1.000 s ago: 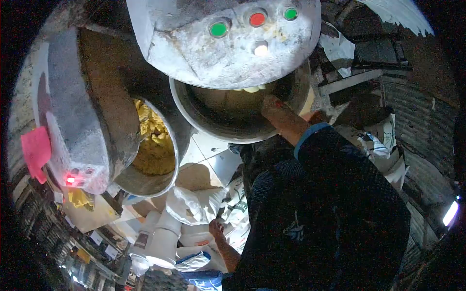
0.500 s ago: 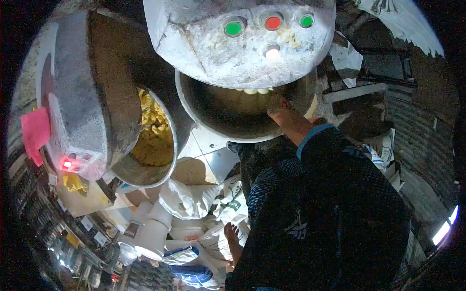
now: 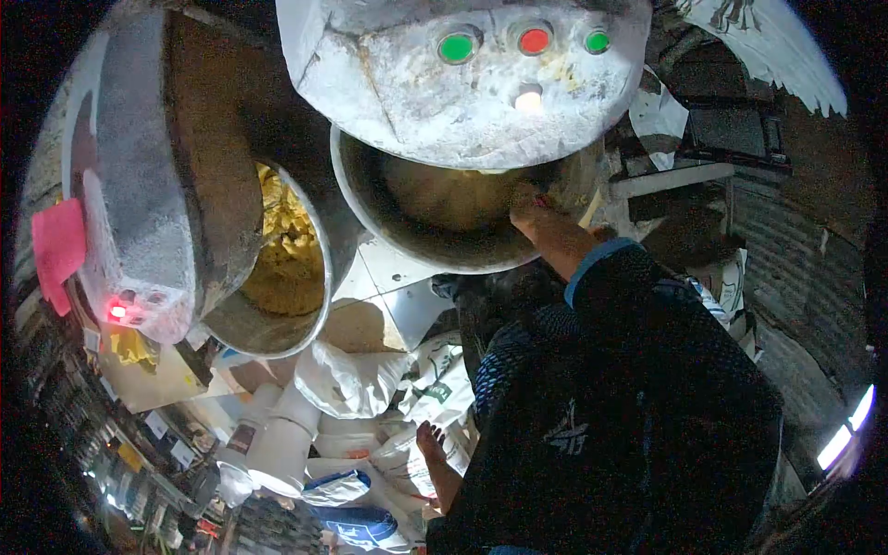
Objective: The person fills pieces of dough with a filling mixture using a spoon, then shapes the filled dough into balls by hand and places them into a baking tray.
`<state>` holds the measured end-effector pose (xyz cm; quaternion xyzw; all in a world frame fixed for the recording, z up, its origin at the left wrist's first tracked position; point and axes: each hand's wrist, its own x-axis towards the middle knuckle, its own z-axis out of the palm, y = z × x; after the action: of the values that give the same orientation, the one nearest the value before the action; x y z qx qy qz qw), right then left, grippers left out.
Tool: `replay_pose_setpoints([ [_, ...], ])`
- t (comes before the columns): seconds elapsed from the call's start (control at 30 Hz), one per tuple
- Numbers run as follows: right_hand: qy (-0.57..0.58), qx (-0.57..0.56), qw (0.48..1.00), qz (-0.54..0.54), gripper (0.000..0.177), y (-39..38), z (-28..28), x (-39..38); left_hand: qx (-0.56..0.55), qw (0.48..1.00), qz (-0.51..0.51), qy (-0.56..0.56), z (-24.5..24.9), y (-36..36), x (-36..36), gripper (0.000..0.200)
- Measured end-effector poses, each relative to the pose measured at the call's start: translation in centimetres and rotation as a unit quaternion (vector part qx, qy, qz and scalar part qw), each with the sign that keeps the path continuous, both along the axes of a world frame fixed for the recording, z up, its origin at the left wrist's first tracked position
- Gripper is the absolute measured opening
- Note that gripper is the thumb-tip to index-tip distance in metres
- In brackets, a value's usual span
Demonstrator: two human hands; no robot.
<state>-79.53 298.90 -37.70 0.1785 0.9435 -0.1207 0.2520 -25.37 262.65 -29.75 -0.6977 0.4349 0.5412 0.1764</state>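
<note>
The fingers point(image 3: 426, 431) of the left hand point(image 3: 431, 445) are held open and apart, with nothing seen in them; this hand is kept low on the near side, by white sacks point(image 3: 347, 379), perhaps for balance. The right hand point(image 3: 528, 219) is reached into, or just above, the mixing bowl point(image 3: 407, 248), which is placed in the far middle, partly beneath the white-dusted mixer head point(image 3: 462, 102). Whether something is gripped by its fingers cannot be told, because of the shadow. The near side of the bowl is not covered by the head, probably so that a hand can be admitted. The right arm is stretched forward, its dark sleeve point(image 3: 647, 305) ended above the bare wrist. To the left, yellow dough point(image 3: 289, 282) is contained in a second bowl point(image 3: 268, 335)
</note>
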Motion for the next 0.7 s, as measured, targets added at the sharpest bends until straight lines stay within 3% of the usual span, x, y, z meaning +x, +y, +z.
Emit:
replay_pose_setpoints([
  [0.1, 0.004, 0.004, 1.000, 0.006, 0.027, 0.1, -0.3, 0.0, -0.001, 0.999, 0.013, 0.045, 0.4, 0.1, 1.0, 0.041],
  [0.33, 0.009, 0.010, 1.000, 0.012, 0.028, 0.0, 0.1, -0.3, -0.005, 0.996, 0.018, -0.088, -0.3, 2.2, 1.9, 0.038],
  [0.47, 0.011, 0.011, 1.000, 0.020, 0.028, -0.1, 0.2, -0.4, 0.025, 0.995, 0.076, -0.055, -0.9, 2.3, 2.7, 0.033],
  [0.7, 0.010, 0.014, 1.000, 0.008, 0.029, -0.3, 0.5, -0.4, 0.009, 0.996, 0.061, -0.063, -0.9, 2.1, 0.9, 0.035],
])
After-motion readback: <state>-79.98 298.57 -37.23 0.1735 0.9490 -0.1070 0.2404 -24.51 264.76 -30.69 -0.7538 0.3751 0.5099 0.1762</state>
